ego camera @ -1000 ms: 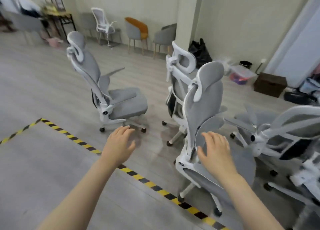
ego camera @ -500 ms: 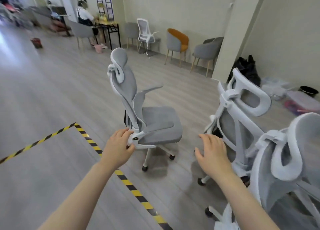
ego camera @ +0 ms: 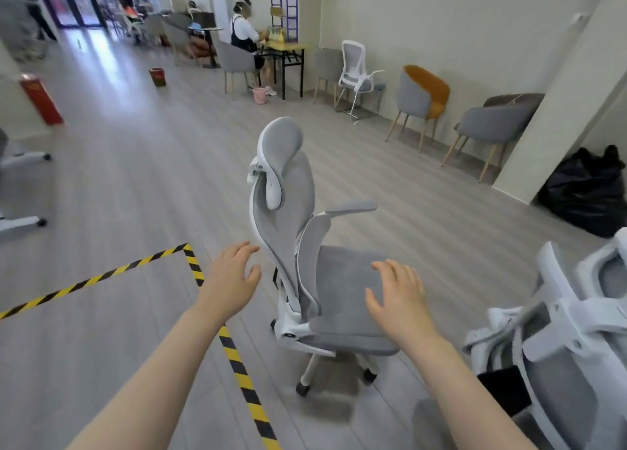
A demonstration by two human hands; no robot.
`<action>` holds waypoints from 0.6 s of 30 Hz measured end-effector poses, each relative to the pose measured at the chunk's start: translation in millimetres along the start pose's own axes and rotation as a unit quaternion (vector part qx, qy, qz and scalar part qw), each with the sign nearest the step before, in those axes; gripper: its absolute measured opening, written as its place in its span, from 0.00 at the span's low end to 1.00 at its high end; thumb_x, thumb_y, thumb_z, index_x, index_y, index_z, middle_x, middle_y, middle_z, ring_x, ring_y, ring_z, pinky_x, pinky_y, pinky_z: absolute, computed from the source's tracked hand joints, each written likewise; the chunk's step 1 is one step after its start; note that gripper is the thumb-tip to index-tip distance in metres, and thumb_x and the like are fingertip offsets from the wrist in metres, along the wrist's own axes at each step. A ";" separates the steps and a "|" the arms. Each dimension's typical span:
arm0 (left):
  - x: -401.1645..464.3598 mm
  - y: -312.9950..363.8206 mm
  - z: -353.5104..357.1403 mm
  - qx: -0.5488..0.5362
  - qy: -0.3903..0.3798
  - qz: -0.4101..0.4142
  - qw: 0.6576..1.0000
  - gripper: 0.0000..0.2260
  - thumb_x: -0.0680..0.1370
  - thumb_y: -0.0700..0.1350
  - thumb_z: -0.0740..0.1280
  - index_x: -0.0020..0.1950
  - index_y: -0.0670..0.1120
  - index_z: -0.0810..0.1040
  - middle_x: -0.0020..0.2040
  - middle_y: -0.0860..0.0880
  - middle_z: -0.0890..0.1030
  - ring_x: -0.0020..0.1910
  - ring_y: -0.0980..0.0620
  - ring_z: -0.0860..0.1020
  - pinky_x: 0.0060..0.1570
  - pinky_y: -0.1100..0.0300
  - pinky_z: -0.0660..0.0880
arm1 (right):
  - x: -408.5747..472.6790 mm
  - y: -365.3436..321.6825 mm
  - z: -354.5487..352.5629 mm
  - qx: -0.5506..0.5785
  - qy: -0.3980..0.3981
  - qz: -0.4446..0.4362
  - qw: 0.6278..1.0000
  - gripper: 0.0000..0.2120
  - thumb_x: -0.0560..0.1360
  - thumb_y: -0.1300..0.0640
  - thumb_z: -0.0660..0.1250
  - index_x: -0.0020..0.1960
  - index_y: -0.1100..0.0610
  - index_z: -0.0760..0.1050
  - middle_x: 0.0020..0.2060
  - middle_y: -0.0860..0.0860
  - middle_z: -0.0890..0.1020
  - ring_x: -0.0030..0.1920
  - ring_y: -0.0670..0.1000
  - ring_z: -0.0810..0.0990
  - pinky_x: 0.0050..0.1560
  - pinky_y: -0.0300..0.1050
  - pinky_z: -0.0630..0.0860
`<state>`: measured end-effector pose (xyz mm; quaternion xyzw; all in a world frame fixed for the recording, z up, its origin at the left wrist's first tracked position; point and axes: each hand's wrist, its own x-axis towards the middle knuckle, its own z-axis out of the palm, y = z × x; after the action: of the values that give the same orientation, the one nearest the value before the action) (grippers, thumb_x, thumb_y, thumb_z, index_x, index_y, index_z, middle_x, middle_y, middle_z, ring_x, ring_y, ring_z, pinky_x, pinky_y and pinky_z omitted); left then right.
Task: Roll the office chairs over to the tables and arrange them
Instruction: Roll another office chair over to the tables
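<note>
The grey office chair (ego camera: pixel 305 263) stands upright just right of the striped floor tape (ego camera: pixel 237 358). The left hand (ego camera: pixel 232 276) and right hand (ego camera: pixel 397 297) reach toward it, fingers spread, holding nothing.

The room was evenly bright, with daylight from glass doors (ego camera: pixel 73 6) at far left glaring off the floor (ego camera: pixel 112 164). Shadows were soft. Edges bowed with wide-angle distortion, and the nearest chair (ego camera: pixel 559 341) was motion-blurred.
</note>
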<state>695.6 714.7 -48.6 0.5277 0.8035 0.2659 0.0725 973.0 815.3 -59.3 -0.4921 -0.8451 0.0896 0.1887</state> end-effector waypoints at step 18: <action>238.5 -57.0 -16.4 -0.225 0.021 -0.060 0.972 0.16 0.83 0.51 0.55 0.70 0.54 0.70 0.65 0.59 0.72 0.65 0.61 0.67 0.63 0.61 0.63 | 246.8 -74.5 58.8 0.117 -0.048 -0.136 0.983 0.28 0.75 0.41 0.53 0.69 0.54 0.69 0.64 0.49 0.73 0.67 0.53 0.68 0.71 0.50 0.63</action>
<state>539.8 903.3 -24.3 0.4424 0.7547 0.4465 0.1883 779.9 993.8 -30.8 -0.3425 -0.8959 0.1844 0.2146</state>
